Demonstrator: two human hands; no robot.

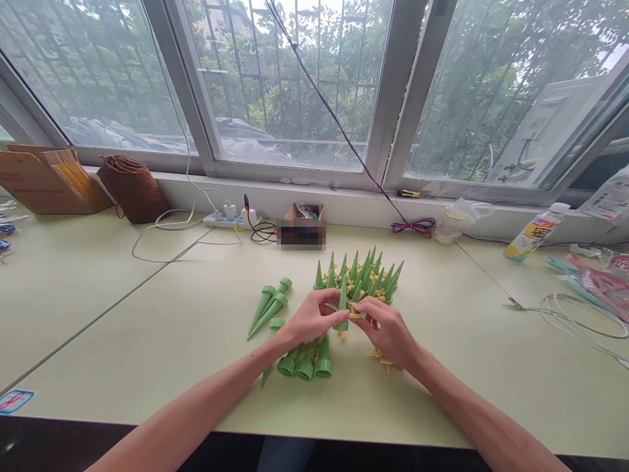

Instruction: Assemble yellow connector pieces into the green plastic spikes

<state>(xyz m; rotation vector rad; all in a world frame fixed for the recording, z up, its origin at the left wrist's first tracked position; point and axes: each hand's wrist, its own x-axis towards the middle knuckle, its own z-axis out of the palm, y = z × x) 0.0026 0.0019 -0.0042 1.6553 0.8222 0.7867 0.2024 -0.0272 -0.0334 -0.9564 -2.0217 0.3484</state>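
My left hand (317, 314) is closed around a green plastic watering spike (343, 298), held upright with its point up and its wide cap down. My right hand (386, 324) pinches a small yellow plastic valve (356, 315) against the side of that spike. Whether the valve sits in the spike's hole, I cannot tell. Behind both hands stands a cluster of green spikes (366, 269) with yellow valves among them. More green spikes (304, 368) lie under my left wrist, their round caps facing me. Loose yellow valves (386, 360) lie under my right hand, partly hidden.
Several green spikes (268, 305) lie to the left on the pale green table (196, 354). At the back are a power strip (221, 216), a small box (301, 229) and bundled wires (415, 227). A bottle (535, 233) and a white cable (570, 311) are on the right.
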